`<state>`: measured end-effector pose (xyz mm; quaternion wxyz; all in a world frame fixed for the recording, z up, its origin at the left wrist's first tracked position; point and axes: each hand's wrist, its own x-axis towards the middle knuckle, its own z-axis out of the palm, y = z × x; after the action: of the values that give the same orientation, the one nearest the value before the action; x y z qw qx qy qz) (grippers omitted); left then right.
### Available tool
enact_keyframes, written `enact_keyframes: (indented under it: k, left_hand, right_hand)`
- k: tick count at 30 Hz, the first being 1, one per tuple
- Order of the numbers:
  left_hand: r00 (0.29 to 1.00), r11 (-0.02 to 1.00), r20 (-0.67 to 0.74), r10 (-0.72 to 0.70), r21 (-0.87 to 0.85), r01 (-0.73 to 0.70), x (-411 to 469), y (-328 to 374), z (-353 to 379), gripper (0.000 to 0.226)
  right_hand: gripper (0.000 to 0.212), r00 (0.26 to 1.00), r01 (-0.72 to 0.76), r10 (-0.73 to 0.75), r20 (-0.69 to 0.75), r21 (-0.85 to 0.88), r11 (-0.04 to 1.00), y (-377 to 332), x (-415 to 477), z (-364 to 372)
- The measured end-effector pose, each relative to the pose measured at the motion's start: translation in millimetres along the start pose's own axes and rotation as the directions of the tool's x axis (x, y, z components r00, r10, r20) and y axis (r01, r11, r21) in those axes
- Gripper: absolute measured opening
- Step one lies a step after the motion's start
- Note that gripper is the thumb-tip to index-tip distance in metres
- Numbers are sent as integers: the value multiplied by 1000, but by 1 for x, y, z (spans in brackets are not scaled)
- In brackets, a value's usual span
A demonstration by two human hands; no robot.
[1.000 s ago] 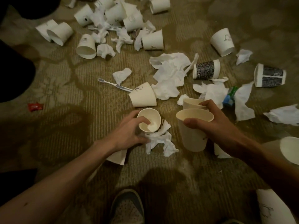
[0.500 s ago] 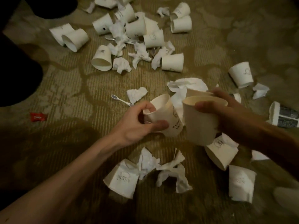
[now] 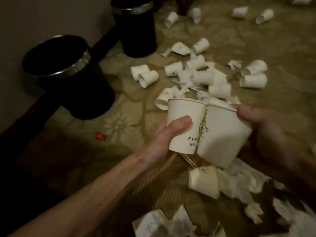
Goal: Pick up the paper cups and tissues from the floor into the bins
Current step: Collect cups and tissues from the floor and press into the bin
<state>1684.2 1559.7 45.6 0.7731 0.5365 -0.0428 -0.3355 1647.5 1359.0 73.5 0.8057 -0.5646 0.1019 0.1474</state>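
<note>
Both hands hold cups side by side, touching. The left hand (image 3: pixel 164 139) wraps one paper cup (image 3: pixel 183 115), thumb across its front. The right hand (image 3: pixel 266 134) grips a second cup (image 3: pixel 225 134), another rim showing just behind it. Below, one fallen cup (image 3: pixel 203 182) lies among tissues (image 3: pixel 239 187). One red wrapper (image 3: pixel 100 135) lies left. Two black bins, the near bin (image 3: pixel 71 77) and the far bin (image 3: pixel 136 28), stand by the wall. Beyond, over a dozen blurred cups litter the carpet (image 3: pixel 130 120).

Matt paper cups (image 3: pixel 184 124), seemingly woven carpet (image 3: pixel 119 127)
</note>
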Motion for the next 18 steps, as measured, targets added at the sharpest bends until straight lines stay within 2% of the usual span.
enact_keyframes:
  k: [2, 5, 7, 10, 14, 18]
  left_hand:
    - [999, 999, -37, 24, -27, -25, -14, 13, -18, 35]
    - [983, 998, -172, 62, 34, -57, -37, 43, -47, 38]
    - [958, 995, -270, 99, 55, -87, -47, 66, -64, 40]
    - [910, 989, -387, 149, 67, -133, -52, 114, -85, 49]
    - [839, 981, -512, 184, 48, -185, -36, 166, -110, 59]
    - [810, 971, -551, 202, 4, -239, -23, 193, -143, 57]
  right_hand:
    - [75, 997, -2, -5, 75, 91, 996, 4, 26, 24]
    - [54, 958, -19, -1, 287, 67, 998, -4, 60, 71]
    - [42, 946, -35, 15, 324, 56, 998, -16, 84, 100]
    - [47, 952, -33, 12, 305, 65, 997, -45, 121, 151]
    - [69, 954, -64, 40, 298, 71, 995, -74, 162, 211]
    - [77, 977, -44, 16, 213, 124, 991, -71, 202, 251]
